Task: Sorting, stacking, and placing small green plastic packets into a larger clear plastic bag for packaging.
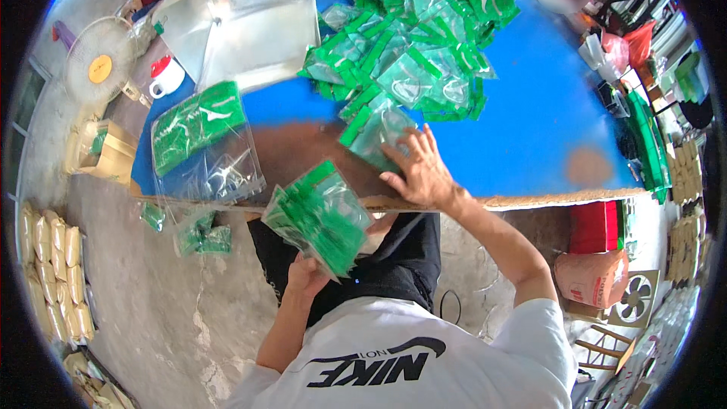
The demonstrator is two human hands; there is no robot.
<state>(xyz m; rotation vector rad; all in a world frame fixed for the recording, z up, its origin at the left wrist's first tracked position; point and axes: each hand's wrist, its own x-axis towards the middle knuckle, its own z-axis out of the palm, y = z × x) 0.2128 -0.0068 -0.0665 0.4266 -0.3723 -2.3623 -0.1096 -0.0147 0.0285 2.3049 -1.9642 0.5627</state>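
Note:
A thick stack of clear plastic packets with green headers is gripped in my left hand, low in front of the table edge. My right hand reaches over the blue table with its fingers spread, the fingertips touching a single green-headed packet. I cannot make out what lies inside that packet. Beyond it a large heap of similar packets spreads up to the far side. To the left, a big clear bag with a bundle of green-headed packets overhangs the table edge.
A metal tray stands at the back left beside a white and red mug. The blue tabletop ends in a worn front edge. A fan stands at left. Some packets show below the table's left front.

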